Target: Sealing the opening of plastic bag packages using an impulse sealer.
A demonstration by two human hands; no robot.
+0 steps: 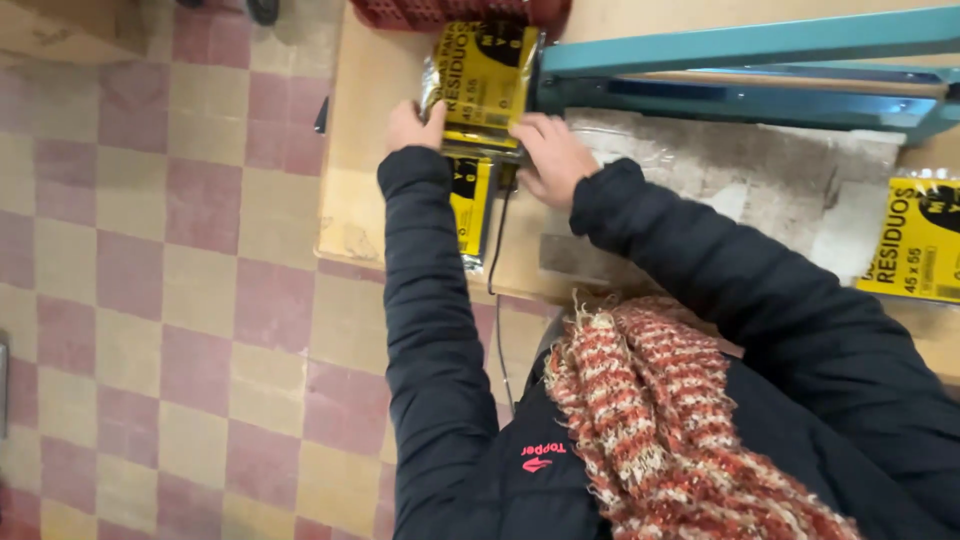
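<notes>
Hands: left (408,126), right (552,155) | hold yellow packet (483,85) | teal sealer (740,75)

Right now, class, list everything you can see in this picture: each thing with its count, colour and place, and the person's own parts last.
yellow packet: one, yellow and black, at the sealer's end, held by both hands
second yellow packet: one, yellow, on the table just below the held one
third yellow packet: one, yellow, at the table's right edge
sealing machine: one, teal, across the table's far side
red crate: one, red, top edge, partly cut off
cable: one, dark, hanging over the table's near edge
table: one, pale wood
floor: pink and cream checked tiles, left
scarf: one, red and cream knit
left hand: on the packet's left edge
right hand: on its right corner
</notes>
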